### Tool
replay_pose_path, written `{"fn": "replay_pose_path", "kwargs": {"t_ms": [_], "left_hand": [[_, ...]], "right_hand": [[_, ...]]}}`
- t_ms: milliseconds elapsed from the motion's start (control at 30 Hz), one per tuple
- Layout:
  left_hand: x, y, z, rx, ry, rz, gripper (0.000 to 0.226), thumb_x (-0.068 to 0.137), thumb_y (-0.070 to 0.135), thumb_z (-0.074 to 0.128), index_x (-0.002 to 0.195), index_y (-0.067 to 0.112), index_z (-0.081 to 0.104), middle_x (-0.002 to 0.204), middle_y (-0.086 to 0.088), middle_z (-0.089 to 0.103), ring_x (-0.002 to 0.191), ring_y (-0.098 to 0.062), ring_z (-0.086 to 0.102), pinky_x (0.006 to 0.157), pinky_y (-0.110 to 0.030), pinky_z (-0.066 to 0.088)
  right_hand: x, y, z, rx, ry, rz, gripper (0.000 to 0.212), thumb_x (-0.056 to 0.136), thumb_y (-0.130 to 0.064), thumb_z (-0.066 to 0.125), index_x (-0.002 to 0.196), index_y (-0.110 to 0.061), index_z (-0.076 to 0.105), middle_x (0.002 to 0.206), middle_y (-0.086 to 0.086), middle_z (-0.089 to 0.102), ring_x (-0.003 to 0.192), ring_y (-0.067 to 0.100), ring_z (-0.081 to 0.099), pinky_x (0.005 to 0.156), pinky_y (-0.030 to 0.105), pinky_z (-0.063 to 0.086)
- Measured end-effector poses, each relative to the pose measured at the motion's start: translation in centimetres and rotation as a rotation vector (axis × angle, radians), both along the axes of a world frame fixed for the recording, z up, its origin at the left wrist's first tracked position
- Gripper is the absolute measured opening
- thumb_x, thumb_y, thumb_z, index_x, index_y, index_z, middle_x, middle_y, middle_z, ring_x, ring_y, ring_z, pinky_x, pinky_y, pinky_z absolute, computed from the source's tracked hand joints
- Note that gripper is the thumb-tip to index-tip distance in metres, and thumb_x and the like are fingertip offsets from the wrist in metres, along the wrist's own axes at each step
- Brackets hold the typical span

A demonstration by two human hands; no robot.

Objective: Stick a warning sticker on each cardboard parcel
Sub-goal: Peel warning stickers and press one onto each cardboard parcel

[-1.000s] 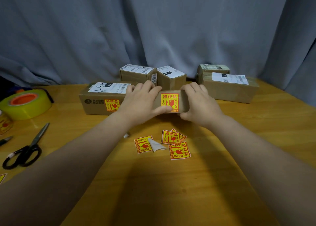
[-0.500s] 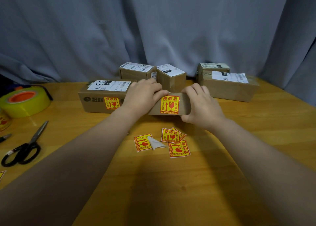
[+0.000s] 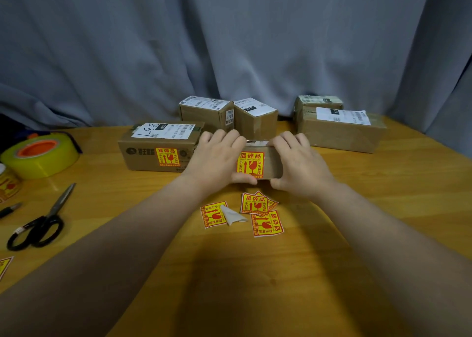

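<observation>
A small cardboard parcel (image 3: 272, 164) sits at the table's middle with a yellow and red warning sticker (image 3: 250, 164) on its front face. My left hand (image 3: 215, 159) grips its left end, thumb under the sticker. My right hand (image 3: 298, 164) grips its right end. To the left stands a longer parcel (image 3: 143, 155) that also bears a warning sticker (image 3: 167, 157). Several loose stickers (image 3: 254, 204) lie in front of my hands, beside a white backing scrap (image 3: 232, 215).
Two small parcels (image 3: 204, 112) (image 3: 255, 118) stand behind my hands, two more (image 3: 339, 132) (image 3: 318, 101) at the back right. A yellow tape roll (image 3: 38, 158), scissors (image 3: 38, 225) and a pen tip (image 3: 10, 209) lie at the left. Grey curtain hangs behind the wooden table (image 3: 255, 273).
Both hands shifted a little on the small parcel; the left thumb dropped to the sticker's lower edge. The parcel stays in place between the hands.
</observation>
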State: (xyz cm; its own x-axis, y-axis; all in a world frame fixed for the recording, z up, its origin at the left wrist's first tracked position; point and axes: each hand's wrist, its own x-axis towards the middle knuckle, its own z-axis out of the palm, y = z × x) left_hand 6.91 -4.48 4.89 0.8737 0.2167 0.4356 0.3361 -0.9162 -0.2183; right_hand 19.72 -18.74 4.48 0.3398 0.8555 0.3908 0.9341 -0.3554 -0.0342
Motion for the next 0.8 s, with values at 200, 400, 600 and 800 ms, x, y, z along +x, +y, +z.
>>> {"fn": "replay_pose_path", "kwargs": {"t_ms": [200, 400, 600, 800], "left_hand": [[-1.1, 1.4, 1.4, -0.253, -0.057, -0.100, 0.040, 0.091, 0.051, 0.042, 0.119, 0.027, 0.059, 0.117, 0.005, 0.058, 0.109, -0.016, 0.048, 0.091, -0.034, 0.025], [-3.3, 1.7, 0.6, -0.128, 0.069, -0.091, 0.089, 0.071, 0.066, 0.059, 0.143, 0.024, 0.029, 0.141, 0.001, 0.042, 0.128, -0.019, 0.039, 0.105, -0.038, 0.029], [-3.5, 1.5, 0.5, -0.083, -0.052, -0.097, 0.075, 0.074, 0.039, 0.071, 0.135, 0.011, 0.039, 0.133, -0.010, 0.048, 0.121, -0.028, 0.045, 0.101, -0.042, 0.039], [-4.2, 3.7, -0.2, -0.179, 0.066, 0.117, 0.077, 0.081, 0.075, 0.013, 0.140, 0.029, 0.032, 0.146, -0.003, 0.037, 0.136, -0.025, 0.030, 0.113, -0.047, 0.016]], "right_hand": [[0.1, -0.2, 0.1, 0.009, -0.033, 0.032, 0.065, 0.069, -0.039, 0.074, 0.122, -0.020, 0.041, 0.123, -0.001, 0.043, 0.110, 0.018, 0.037, 0.072, 0.026, 0.037], [1.0, -1.8, 0.1, 0.068, 0.034, -0.032, 0.072, 0.067, -0.042, 0.079, 0.125, -0.018, 0.042, 0.127, 0.000, 0.043, 0.116, 0.018, 0.038, 0.074, 0.028, 0.040], [0.4, -1.6, 0.6, 0.146, -0.021, -0.041, 0.079, 0.063, -0.047, 0.079, 0.128, -0.019, 0.044, 0.131, 0.003, 0.045, 0.122, 0.023, 0.039, 0.091, 0.037, 0.043], [-0.9, 1.0, -0.2, 0.056, -0.066, -0.075, 0.075, 0.067, -0.039, 0.077, 0.128, -0.024, 0.037, 0.128, 0.003, 0.039, 0.119, 0.024, 0.037, 0.089, 0.035, 0.043]]}}
